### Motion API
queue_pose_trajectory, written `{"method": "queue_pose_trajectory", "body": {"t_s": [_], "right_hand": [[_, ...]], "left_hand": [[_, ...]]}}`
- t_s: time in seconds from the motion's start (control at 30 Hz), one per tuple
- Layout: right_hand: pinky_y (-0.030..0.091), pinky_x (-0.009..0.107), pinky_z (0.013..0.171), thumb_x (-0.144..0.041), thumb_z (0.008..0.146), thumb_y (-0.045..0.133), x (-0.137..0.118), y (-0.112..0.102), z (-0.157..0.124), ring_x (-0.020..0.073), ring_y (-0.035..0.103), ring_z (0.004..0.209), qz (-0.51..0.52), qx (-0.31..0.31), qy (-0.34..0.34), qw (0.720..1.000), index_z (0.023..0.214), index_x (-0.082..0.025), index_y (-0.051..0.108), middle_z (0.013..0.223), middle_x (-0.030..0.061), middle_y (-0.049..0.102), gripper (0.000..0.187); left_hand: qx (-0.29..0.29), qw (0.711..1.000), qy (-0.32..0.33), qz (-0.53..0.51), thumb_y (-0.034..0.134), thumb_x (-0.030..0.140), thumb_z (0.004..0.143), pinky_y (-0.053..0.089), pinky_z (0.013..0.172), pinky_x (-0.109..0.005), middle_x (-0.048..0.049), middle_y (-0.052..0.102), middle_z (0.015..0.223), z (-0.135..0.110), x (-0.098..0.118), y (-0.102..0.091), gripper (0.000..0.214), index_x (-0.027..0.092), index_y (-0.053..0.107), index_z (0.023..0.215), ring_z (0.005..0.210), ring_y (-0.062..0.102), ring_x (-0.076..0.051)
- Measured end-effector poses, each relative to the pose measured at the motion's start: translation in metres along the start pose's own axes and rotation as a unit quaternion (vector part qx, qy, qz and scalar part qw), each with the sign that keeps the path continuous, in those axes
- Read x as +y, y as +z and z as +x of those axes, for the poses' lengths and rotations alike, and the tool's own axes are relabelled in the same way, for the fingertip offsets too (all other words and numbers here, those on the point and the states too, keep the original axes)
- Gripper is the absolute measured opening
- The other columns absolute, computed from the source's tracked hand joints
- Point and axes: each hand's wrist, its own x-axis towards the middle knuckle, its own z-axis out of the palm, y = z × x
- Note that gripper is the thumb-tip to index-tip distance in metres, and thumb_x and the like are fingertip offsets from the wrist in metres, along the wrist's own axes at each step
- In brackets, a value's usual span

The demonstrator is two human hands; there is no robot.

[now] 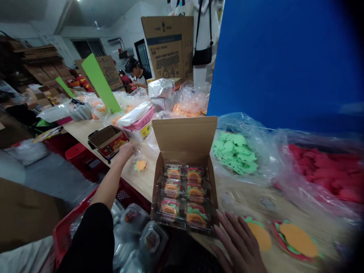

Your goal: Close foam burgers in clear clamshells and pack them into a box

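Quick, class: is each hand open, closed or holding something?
Left hand: beside the small box; grip cannot be told.
Right hand: open, spread beside the cardboard box.

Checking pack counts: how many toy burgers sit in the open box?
6 toy burgers in the cardboard box: three down the left, three down the right; any underneath are hidden.

Plain brown box [184, 136], orange, red and green burgers [195, 193], blue panel [284, 64].
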Motion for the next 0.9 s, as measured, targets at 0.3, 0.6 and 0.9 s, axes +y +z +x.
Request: {"method": "queue_pose_trajectory", "body": {"t_s": [0.3,0.6,0.9], "right_hand": [[0.022,0.05,0.102,-0.013,0.076,0.052,-0.009,-0.006,-0.009,0.0262,0.029,0.126,0.006,0.002,0.009,1.0,0.124,-0.021,0.039,0.138,0.008,0.03,0.05],[0.024,0.053,0.1,-0.013,0.077,0.052,-0.016,-0.017,-0.019,0.0263,0.033,0.123,-0.001,0.011,0.014,1.0,0.116,-0.017,0.045,0.125,0.0131,0.047,0.04],[0.024,0.05,0.101,-0.014,0.078,0.05,-0.021,-0.028,-0.024,0.0244,0.036,0.122,-0.014,0.01,0.038,0.999,0.12,-0.019,0.042,0.123,0.0112,0.05,0.043]], "left_hand": [[0.052,0.997,0.042,-0.026,0.029,0.018,0.084,0.04,0.082,-0.033,-0.0133,0.054,0.115,-0.064,0.023,0.005,0.036,0.018,0.048,0.115,0.104,0.05,-0.023],[0.064,0.98,0.096,-0.164,0.036,0.031,0.085,0.025,0.102,-0.042,-0.0071,0.049,0.125,-0.111,0.056,0.013,0.036,0.022,0.046,0.118,0.118,0.04,-0.019],[0.02,0.931,-0.058,-0.359,0.056,0.024,0.072,0.041,0.084,-0.031,-0.0105,0.059,0.104,-0.077,0.048,0.008,0.045,0.012,0.047,0.114,0.097,0.053,-0.02]]}}
